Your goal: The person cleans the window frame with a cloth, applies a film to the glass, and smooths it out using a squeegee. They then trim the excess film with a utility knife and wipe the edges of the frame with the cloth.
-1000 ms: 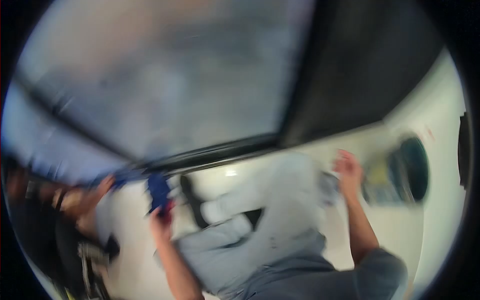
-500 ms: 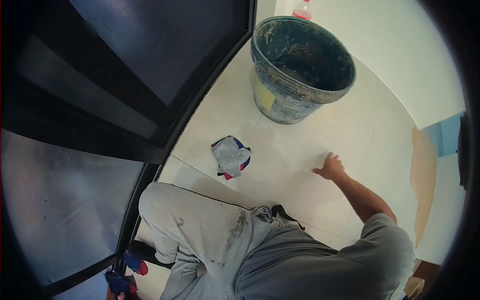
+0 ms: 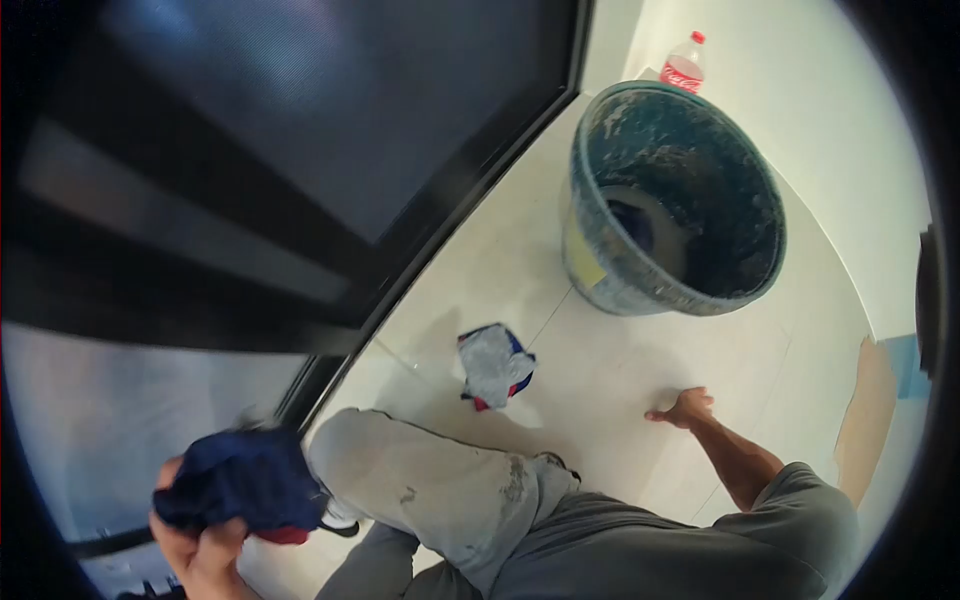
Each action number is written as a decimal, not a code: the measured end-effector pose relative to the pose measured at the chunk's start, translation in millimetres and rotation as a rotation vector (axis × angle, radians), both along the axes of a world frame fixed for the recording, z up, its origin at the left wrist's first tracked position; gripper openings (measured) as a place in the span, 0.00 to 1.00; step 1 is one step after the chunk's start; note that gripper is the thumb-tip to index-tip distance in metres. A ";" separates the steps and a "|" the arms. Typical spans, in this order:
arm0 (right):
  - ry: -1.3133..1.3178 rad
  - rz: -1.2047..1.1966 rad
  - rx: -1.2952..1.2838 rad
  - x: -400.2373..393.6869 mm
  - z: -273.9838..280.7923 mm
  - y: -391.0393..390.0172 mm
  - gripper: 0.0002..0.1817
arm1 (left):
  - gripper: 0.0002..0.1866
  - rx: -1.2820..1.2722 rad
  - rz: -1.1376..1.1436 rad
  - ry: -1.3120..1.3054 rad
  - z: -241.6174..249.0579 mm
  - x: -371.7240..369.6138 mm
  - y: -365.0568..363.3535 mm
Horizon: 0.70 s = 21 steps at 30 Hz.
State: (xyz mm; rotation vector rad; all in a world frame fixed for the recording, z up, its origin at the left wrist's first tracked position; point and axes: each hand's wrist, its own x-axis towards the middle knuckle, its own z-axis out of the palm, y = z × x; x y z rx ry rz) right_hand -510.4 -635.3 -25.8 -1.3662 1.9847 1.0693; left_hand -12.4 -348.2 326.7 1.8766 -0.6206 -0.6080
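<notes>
Navy fabric with a red edge, a bunched cloth [image 3: 240, 480], sits between the thumb and fingers of the left hand [image 3: 205, 545], at the person's far left beside the bent knee. The thumb presses on its near side and one finger curls around the outer edge; the other fingers are hidden. Gathered thick like this, it probably gives a firmer hold than it would hanging loose. It lies in front of the lower glass panel [image 3: 130, 420], though whether it touches the glass I cannot tell. On the right hand [image 3: 690, 408], the thumb stands away from loosely bent fingers that pinch nothing; the arm reaches out to the side, perhaps for balance, and contact with the floor [image 3: 600, 450] is unclear. Between knee and bucket lies a crumpled grey cloth [image 3: 488, 365] with blue and red edges, seemingly within easy reach of either hand. Farther out, the big dark-green bucket [image 3: 610, 290] stands on the tiles, its mouth wide open and its walls crusted with pale residue, with a yellow patch [image 3: 583, 258] on the outside. Inside is something pale and cloudy, likely liquid, with a dark blue shape [image 3: 632, 225] in it that may be fabric or only shadow. Behind the rim, by the wall [image 3: 800, 110], a clear bottle [image 3: 684, 66] has its red cap on; how full it is, I cannot tell.
</notes>
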 end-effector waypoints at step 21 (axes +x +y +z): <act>-0.289 -0.207 -0.342 -42.3 -113.9 51.9 0.87 | 0.15 -0.405 -0.212 0.464 -97.9 35.0 -365.8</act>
